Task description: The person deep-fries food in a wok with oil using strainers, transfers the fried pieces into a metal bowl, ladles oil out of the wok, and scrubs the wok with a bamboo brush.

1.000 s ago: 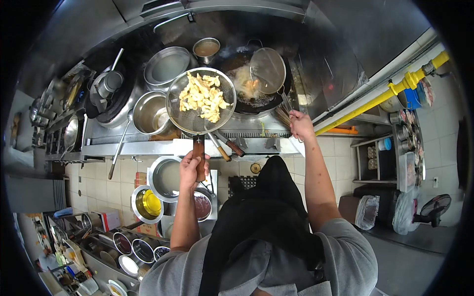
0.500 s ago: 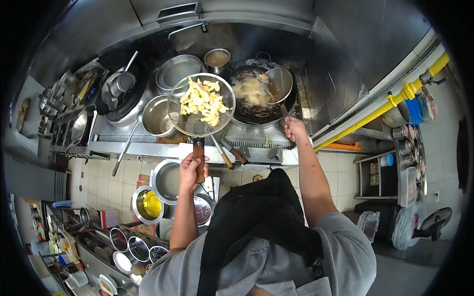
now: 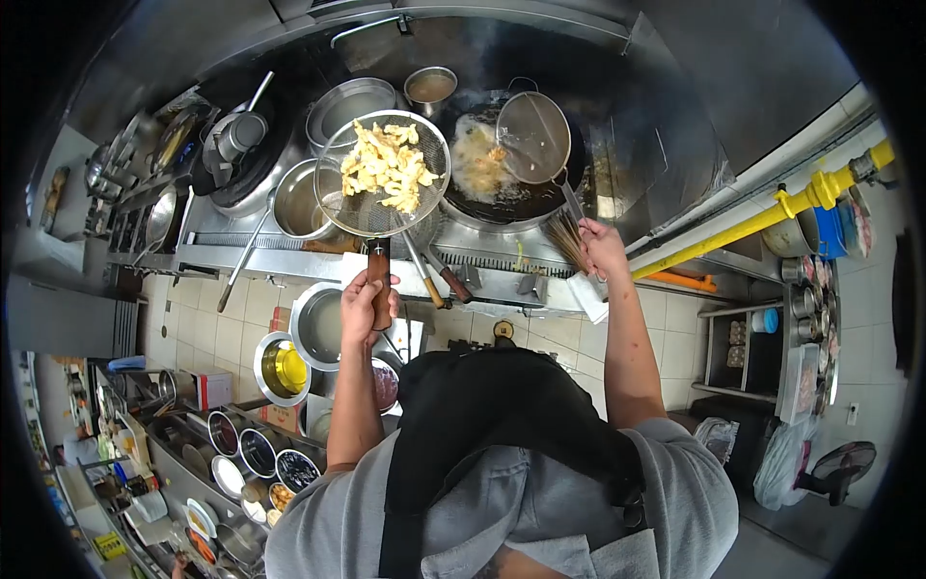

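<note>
My left hand [image 3: 365,301] is closed round the wooden handle of a wide mesh strainer [image 3: 361,214]. Pale yellow battered pieces [image 3: 386,172] lie heaped in its basket, above a steel pot [image 3: 297,200]. My right hand [image 3: 602,249] grips the handle of a smaller fine-mesh skimmer [image 3: 545,130], which is over the right side of a dark wok [image 3: 502,214]. Oil foams and bubbles in the wok, and a few golden bits [image 3: 496,154] show beside the skimmer's mesh.
Behind the strainer stand a wide steel basin [image 3: 333,98] and a small pot of brownish liquid [image 3: 431,89]. A bamboo brush [image 3: 565,239] is right of the wok. Wooden-handled tools [image 3: 424,275] and a long ladle [image 3: 249,253] cross the stove edge. A yellow pipe [image 3: 772,212] runs along the right.
The skimmer dipped towards the oil, then rose and tilted with my right hand. My left hand and the loaded strainer have shifted slightly left and up. The foam in the wok has changed shape.
</note>
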A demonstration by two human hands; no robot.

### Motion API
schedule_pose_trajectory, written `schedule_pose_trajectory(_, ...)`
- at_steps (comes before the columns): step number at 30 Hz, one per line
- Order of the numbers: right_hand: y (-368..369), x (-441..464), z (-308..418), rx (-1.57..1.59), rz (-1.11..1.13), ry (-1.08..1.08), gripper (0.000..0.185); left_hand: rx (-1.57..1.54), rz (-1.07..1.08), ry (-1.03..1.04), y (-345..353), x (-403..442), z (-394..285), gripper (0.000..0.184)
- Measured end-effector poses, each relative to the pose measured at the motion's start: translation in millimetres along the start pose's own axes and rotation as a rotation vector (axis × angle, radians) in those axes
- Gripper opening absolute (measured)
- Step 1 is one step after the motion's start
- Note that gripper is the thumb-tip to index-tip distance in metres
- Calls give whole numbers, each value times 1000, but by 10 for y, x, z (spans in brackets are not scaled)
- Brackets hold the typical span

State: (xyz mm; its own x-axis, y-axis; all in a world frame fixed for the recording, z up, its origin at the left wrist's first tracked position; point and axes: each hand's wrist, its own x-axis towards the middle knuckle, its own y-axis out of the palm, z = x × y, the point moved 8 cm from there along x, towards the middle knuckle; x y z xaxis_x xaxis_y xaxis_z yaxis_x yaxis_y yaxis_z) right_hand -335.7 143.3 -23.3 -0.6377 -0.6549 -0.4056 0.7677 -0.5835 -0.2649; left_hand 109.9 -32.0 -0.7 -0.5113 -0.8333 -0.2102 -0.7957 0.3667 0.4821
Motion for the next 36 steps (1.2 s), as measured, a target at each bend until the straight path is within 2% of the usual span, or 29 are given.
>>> schedule_pose_trajectory(4, -251, 49, 90, 7, -42, -61, 34, 13, -50, -3, 61, -1, 50, 23)
schedule_pose_trajectory(6, -476, 48, 177, 73, -196, -171, 29, 36, -33, 6, 93, -27, 74, 24)
schedule_pose_trajectory(7, -576, -28, 325, -122, -269, -174, 34, 5, -41, 15, 141, -42, 69, 25)
schedule_pose_trajectory(8, -609, 111, 234, -126, -249, -182, 34, 2, -60, 26, 193, -58, 62, 25)
schedule_pose_trajectory(10, -793, 182, 396, -642, -668, -531, 34, -46, -99, 15, 259, -76, 67, 28)
schedule_pose_trajectory(11, -825, 249, 364, -563, -620, -331, 32, -22, -80, 28, 277, -62, 67, 29)
schedule_pose_trajectory(12, -875, 430, 189, -569, -594, -343, 32, -13, -83, 36, 288, -55, 67, 30)
schedule_pose_trajectory(14, -980, 975, -237, -812, -522, -247, 27, -72, -135, 71, 308, -13, 64, 29)
schedule_pose_trajectory(18, -727, 538, 230, -730, -575, -459, 26, -124, -191, 93, 263, 73, -134, 23)
schedule_pose_trajectory(19, -624, 471, 256, -632, -597, -576, 26, -130, -191, 117, 200, 119, -192, 21)
schedule_pose_trajectory(20, -513, 431, 307, -527, -617, -681, 27, -99, -207, 158, 111, 191, -231, 28)
schedule_pose_trajectory(22, 26, 447, 295, 137, -137, -367, 44, -114, -253, 206, -59, 303, -374, 26)
schedule_pose_trajectory(23, 415, 321, 445, 394, 91, -359, 50, -123, -264, 217, -145, 356, -437, 25)
schedule_pose_trajectory(24, 783, 243, 559, 410, 217, -306, 46, -129, -271, 228, -237, 410, -511, 24)
schedule_pose_trajectory(25, 1163, 97, 732, 371, 316, -124, 40, -117, -287, 236, -342, 453, -582, 22)
schedule_pose_trajectory(28, 2380, 14, 836, 398, 649, 5, 34, -156, -329, 246, -588, 582, -706, 16)
schedule_pose_trajectory(29, 2715, -87, 882, 307, 746, 41, 33, -173, -350, 250, -643, 615, -734, 16)
schedule_pose_trajectory(32, 3720, -194, 747, 424, 966, 193, 16, -196, -404, 235, -778, 711, -721, 18)
schedule_pose_trajectory(34, 4120, -281, 640, 473, 1028, 335, 14, -216, -410, 206, -906, 823, -625, 18)
schedule_pose_trajectory(36, 4352, -362, 519, 478, 1074, 356, 17, -242, -504, 153, -1045, 940, -442, 17)
